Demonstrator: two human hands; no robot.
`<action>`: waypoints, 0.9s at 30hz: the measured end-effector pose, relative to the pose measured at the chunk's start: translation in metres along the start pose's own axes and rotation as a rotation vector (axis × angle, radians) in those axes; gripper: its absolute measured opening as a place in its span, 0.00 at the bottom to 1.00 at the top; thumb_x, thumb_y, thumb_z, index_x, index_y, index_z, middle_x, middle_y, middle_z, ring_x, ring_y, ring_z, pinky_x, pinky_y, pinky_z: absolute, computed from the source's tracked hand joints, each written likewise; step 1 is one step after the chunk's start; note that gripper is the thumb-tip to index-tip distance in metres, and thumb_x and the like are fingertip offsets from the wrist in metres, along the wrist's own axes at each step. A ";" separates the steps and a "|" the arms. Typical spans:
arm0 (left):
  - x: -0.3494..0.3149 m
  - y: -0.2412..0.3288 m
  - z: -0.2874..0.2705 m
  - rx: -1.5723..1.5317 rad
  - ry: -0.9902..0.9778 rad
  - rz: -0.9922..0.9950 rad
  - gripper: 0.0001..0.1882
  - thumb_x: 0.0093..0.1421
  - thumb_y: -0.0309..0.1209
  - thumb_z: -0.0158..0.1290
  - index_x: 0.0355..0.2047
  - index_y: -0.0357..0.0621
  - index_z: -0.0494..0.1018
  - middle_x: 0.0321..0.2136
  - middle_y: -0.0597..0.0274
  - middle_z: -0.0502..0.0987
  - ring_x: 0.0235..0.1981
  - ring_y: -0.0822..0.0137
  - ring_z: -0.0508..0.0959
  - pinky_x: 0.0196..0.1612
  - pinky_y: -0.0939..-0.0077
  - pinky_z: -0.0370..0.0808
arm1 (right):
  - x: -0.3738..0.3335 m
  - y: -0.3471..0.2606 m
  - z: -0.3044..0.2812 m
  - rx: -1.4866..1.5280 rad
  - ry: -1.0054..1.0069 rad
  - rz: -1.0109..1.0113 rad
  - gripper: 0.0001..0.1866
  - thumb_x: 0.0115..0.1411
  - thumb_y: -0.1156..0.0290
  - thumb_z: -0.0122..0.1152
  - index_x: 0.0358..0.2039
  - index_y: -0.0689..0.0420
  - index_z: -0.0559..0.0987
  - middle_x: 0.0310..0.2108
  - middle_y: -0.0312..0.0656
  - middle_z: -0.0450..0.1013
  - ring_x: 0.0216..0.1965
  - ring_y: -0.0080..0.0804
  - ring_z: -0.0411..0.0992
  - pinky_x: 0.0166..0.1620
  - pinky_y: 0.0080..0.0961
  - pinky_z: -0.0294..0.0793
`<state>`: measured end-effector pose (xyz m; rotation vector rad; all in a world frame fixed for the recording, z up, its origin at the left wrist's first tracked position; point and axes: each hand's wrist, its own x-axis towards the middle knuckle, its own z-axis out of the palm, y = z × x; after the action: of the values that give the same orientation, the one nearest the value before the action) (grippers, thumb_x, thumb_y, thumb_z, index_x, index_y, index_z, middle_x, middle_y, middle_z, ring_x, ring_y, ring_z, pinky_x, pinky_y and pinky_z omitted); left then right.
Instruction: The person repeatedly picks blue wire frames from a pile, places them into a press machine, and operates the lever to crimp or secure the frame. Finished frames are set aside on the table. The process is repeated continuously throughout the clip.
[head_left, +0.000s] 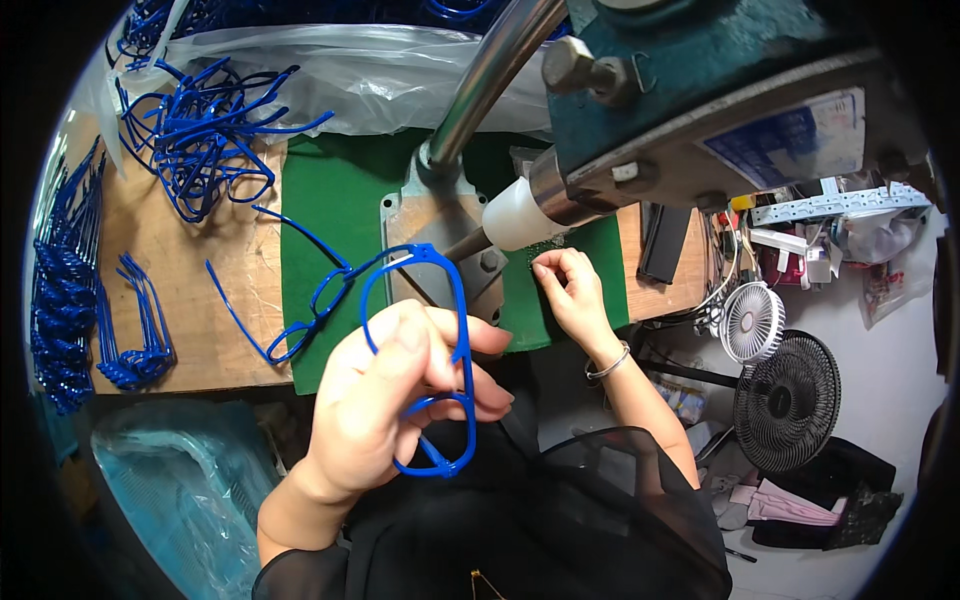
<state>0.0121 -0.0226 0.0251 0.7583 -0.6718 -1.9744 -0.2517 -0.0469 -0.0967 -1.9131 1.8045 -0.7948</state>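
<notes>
In my left hand (pixel 375 395) I hold a blue eyeglass frame (pixel 466 350), gripped around its middle and raised with its two rims one above the other. My fingers pass through and behind it. My right hand (pixel 572 292) rests on the green mat (pixel 335 180), thumb and forefinger pinched together beside a scatter of tiny specks (pixel 545 246); whatever lies between those fingertips is too small to make out. A second blue eyeglass frame (pixel 318 300), with its arms spread, lies at the mat's left edge.
A green press (pixel 700 100) with a white sleeve (pixel 515 215) overhangs a metal base plate (pixel 408 215). Left are a tangled heap of blue frames (pixel 200 125) and a stacked row (pixel 65 300). A black case (pixel 663 243), small white fan (pixel 752 322) and black fan (pixel 787 400) are right.
</notes>
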 end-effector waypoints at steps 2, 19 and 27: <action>-0.001 0.000 0.004 0.072 0.021 -0.085 0.14 0.63 0.39 0.41 0.38 0.38 0.58 0.35 0.43 0.72 0.24 0.58 0.78 0.26 0.73 0.78 | -0.002 0.000 0.000 -0.049 0.013 -0.050 0.04 0.51 0.76 0.59 0.28 0.60 0.75 0.23 0.37 0.67 0.27 0.28 0.64 0.32 0.22 0.65; -0.022 -0.021 0.004 0.189 -0.151 -0.201 0.24 0.57 0.16 0.41 0.54 0.40 0.53 0.42 0.51 0.68 0.35 0.67 0.76 0.39 0.75 0.73 | 0.008 -0.137 -0.050 0.317 -0.235 -0.572 0.09 0.44 0.81 0.63 0.26 0.57 0.74 0.26 0.37 0.70 0.27 0.34 0.67 0.32 0.26 0.67; -0.024 -0.015 -0.001 0.191 -0.215 -0.252 0.23 0.58 0.17 0.42 0.54 0.40 0.52 0.44 0.50 0.67 0.37 0.68 0.76 0.40 0.76 0.73 | 0.014 -0.138 -0.054 0.316 -0.300 -0.634 0.07 0.45 0.79 0.64 0.26 0.55 0.77 0.26 0.32 0.72 0.27 0.30 0.67 0.32 0.24 0.67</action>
<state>0.0150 0.0049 0.0196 0.7812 -0.9415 -2.2663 -0.1803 -0.0429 0.0333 -2.2466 0.8355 -0.8598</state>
